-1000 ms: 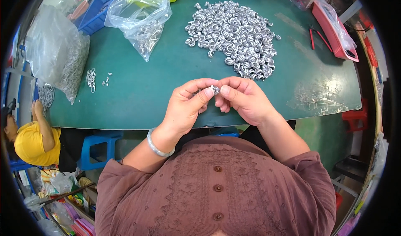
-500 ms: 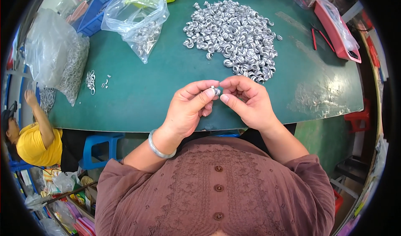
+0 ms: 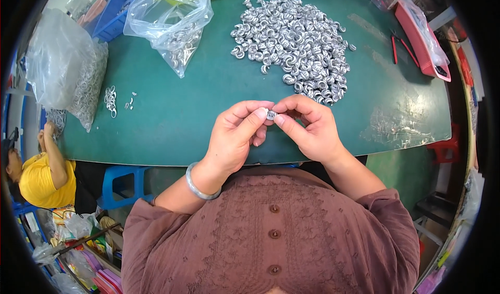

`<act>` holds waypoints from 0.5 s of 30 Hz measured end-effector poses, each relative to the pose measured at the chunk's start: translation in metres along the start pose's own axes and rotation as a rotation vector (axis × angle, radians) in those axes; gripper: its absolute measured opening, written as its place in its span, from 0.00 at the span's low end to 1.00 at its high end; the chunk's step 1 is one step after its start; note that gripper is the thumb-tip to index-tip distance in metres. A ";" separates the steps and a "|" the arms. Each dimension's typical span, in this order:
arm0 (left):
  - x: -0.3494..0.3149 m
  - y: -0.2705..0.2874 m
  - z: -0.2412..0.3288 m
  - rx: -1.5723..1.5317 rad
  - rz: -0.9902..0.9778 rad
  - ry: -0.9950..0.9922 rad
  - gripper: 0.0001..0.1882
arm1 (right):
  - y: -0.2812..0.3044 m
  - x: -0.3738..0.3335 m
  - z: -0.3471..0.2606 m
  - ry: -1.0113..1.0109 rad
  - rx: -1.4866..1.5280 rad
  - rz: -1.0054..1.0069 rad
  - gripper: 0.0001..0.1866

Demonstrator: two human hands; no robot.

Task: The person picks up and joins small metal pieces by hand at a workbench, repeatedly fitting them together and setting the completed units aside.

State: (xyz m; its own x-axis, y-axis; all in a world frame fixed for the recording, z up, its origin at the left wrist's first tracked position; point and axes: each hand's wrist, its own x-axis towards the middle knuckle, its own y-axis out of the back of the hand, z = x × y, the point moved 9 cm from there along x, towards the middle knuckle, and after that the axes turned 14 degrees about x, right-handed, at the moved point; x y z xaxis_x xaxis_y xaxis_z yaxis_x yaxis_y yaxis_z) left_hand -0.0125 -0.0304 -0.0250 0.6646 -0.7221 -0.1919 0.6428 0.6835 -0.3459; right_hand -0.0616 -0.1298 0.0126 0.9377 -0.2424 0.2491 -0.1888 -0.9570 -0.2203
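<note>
Over the table's near edge, my left hand (image 3: 237,130) and my right hand (image 3: 308,127) meet, each with thumb and fingers pinched together. Between their fingertips is a small silver curved metal piece (image 3: 271,115), gripped from both sides. Its far side is hidden by my fingers. Just beyond my hands lies a large heap of silver curved metal pieces (image 3: 302,44), similar in colour and size to the held one. A pale bangle (image 3: 200,185) circles my left wrist.
On the green table (image 3: 172,117) stand a clear bag of metal parts (image 3: 179,46) and a fuller bag of rings (image 3: 86,93). Loose rings (image 3: 110,102) lie near them. Right are red-handled pliers (image 3: 406,49) and a pink basket (image 3: 419,41). A person in yellow (image 3: 49,182) sits left.
My right fingertips have closed in on the metal piece, which has turned so more of its face shows. The person at left has lowered a raised hand toward the table.
</note>
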 end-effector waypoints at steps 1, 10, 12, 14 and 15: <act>0.000 0.000 0.001 -0.005 -0.001 -0.001 0.10 | 0.000 0.001 0.000 -0.001 0.008 0.006 0.05; 0.002 0.006 0.005 0.016 0.016 0.021 0.09 | -0.001 0.007 0.001 -0.030 0.005 0.021 0.05; 0.003 0.007 0.007 0.005 0.016 0.019 0.09 | -0.002 0.009 0.002 -0.038 0.036 0.026 0.05; 0.004 0.008 0.009 0.024 0.024 0.005 0.09 | -0.004 0.011 -0.002 -0.017 -0.016 -0.001 0.06; 0.004 0.009 0.010 0.043 0.029 -0.009 0.09 | -0.003 0.011 -0.002 -0.017 -0.017 0.000 0.06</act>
State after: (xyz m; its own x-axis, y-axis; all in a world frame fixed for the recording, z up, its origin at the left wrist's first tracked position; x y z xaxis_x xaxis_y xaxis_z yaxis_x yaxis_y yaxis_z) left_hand 0.0000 -0.0264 -0.0196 0.6865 -0.7010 -0.1930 0.6389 0.7083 -0.3002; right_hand -0.0509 -0.1296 0.0182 0.9425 -0.2394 0.2331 -0.1933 -0.9597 -0.2042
